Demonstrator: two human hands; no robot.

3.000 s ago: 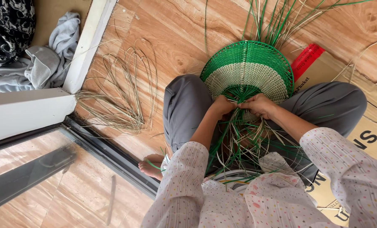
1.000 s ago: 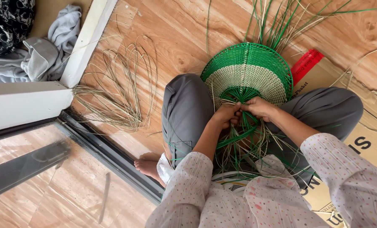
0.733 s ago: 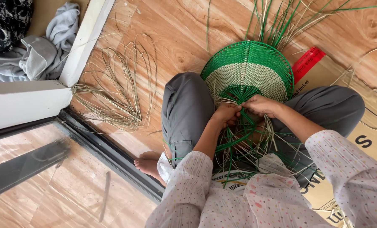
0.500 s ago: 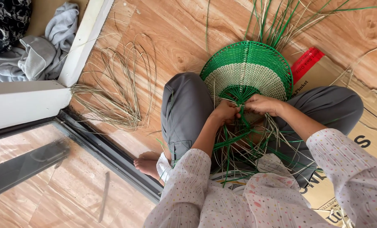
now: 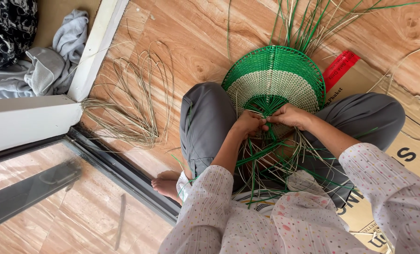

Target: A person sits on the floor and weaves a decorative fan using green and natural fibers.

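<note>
woven fan [image 5: 275, 80] just beyond hands (both gripping strands)

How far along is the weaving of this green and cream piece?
Done: the woven piece has a finished green outer band and a cream band inside it. In hand: the left hand and right hand pinch green strands at the green centre fan. Left: many loose green and pale strands hang unwoven over the lap, and a bundle of pale strands lies on the floor.
</note>
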